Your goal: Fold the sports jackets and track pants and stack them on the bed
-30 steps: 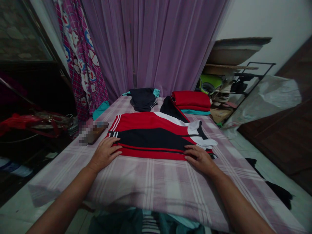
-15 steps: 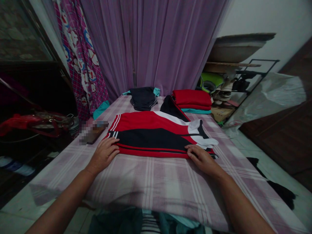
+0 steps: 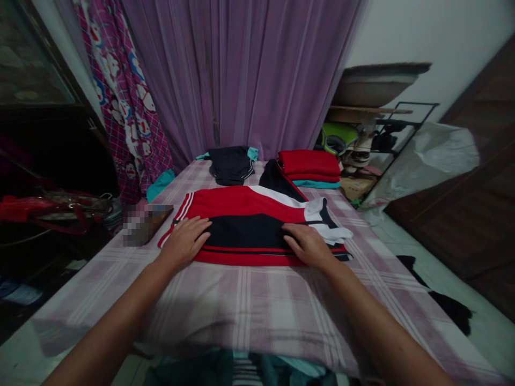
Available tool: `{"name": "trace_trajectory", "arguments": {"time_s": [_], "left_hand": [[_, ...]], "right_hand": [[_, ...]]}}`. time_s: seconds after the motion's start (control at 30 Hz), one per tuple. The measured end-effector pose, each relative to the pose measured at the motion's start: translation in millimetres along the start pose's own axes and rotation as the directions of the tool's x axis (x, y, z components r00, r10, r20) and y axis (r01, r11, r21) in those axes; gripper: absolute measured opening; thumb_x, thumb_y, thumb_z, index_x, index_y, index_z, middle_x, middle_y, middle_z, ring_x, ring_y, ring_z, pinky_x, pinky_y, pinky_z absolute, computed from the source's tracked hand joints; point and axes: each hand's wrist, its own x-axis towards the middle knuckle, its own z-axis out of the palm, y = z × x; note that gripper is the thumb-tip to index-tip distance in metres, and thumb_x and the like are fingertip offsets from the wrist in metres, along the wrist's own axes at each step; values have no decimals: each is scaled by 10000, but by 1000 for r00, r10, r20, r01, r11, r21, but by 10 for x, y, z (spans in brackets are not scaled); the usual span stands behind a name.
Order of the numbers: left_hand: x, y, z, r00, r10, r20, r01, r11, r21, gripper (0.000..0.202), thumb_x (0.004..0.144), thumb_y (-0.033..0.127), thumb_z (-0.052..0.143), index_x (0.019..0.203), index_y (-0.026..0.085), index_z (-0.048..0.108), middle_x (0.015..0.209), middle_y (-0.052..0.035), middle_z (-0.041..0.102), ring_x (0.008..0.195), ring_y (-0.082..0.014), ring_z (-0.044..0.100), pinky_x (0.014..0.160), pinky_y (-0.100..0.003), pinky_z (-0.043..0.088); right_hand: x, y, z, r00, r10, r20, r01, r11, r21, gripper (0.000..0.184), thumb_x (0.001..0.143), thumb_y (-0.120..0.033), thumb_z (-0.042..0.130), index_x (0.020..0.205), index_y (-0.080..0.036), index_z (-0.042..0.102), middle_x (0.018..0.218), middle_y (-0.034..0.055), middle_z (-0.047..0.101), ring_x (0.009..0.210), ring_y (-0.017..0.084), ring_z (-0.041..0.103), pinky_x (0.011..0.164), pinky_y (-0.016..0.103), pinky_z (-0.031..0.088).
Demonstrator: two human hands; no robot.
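A red, black and white jersey (image 3: 249, 217) lies folded flat on a table covered with a pink checked cloth (image 3: 257, 305). My left hand (image 3: 185, 241) rests flat on the jersey's left end, fingers spread. My right hand (image 3: 308, 245) lies flat on the jersey's right part, fingers stretched out, beside the white sleeve (image 3: 328, 228). Neither hand holds anything.
At the table's far end lie a dark garment (image 3: 231, 163) and a stack of folded red clothes (image 3: 309, 166). A blurred object (image 3: 142, 226) sits at the left edge. Purple curtain behind, a cluttered shelf (image 3: 370, 139) to the right, dark cloth on the floor (image 3: 446, 305).
Both hands have slid from the jersey's near edge further onto it, toward its middle. The view has shifted slightly.
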Motion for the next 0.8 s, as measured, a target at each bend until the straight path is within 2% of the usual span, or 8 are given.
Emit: {"name": "trace_trajectory", "arguments": {"time_s": [0.1,0.2,0.33,0.47,0.57,0.7,0.8], "left_hand": [[177,54,185,993,-41,107,32,996,79,548,964,514,329,1384,233,538,1480,-78,504,1410,-281,387,1155,-518,266],[214,52,353,979,-102,177,76,986,147,569,956,530,351,1410,229,515,1492,-94,485,1416,-293,378,1160,-540,243],[187,21,412,974,-106,201,73,984,165,589,956,539,359,1429,214,493,1497,-101,476,1416,-292,379,1167,-533,234],[190,26,382,973,-112,200,79,983,163,592,957,540,356,1428,209,494,1503,-100,469,1415,-293,380,1168,-528,230],[197,37,377,971,-114,209,79,982,169,595,958,541,349,1426,204,497,1504,-100,468,1415,-291,379,1171,-530,220],[185,32,402,975,-111,190,79,983,165,597,954,549,351,1418,207,506,1499,-96,475,1413,-288,384,1169,-526,228],[164,20,430,983,-105,149,80,984,160,592,951,560,352,1405,220,523,1483,-89,497,1405,-283,397,1169,-522,233]], "right_hand": [[338,-261,108,999,-34,41,36,998,-54,476,974,-383,419,1409,-211,509,1479,124,490,1369,266,434,1113,492,333],[562,-415,315,985,0,173,18,994,-105,557,989,-452,380,1495,-219,393,1579,117,329,1459,272,279,1167,535,216],[642,-416,531,929,99,356,-49,988,-147,591,996,-528,316,1495,-221,395,1583,107,321,1470,260,252,1174,528,198],[551,-253,514,925,141,353,-84,981,-173,597,1000,-534,287,1501,-225,385,1589,92,310,1473,245,246,1179,496,206],[395,0,418,929,194,316,-135,971,-199,571,1008,-490,285,1503,-222,382,1588,89,311,1466,243,267,1175,498,223],[168,390,308,929,249,272,-187,954,-233,519,1009,-423,301,1480,-242,423,1555,77,381,1443,237,322,1173,502,229],[82,534,288,935,263,236,-209,950,-231,492,1006,-410,311,1454,-271,461,1533,75,420,1425,247,357,1154,532,251]]}}
